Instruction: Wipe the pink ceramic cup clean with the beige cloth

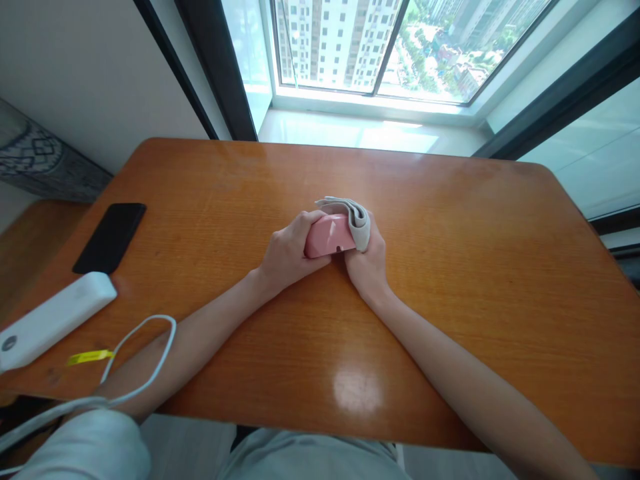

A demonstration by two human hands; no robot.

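Over the middle of the table, my left hand [293, 249] is wrapped round the left side of a small pink, glossy box-like case [327, 237]. What kind of case it is cannot be made out; a small dark notch shows on its lower edge. A folded grey cloth [357, 223] lies over the top and right end of the case. My right hand [370, 260] is closed round that cloth, pressing it against the case. The fingers of both hands are partly hidden behind these things.
Both forearms rest over a brown wooden table [480, 280]. At the left lie a black phone [110, 237] and a long white device [60, 320]. A white cable [167, 350] with a yellow tag [90, 357] loops over my left forearm. Beyond the far edge is a window [350, 47].
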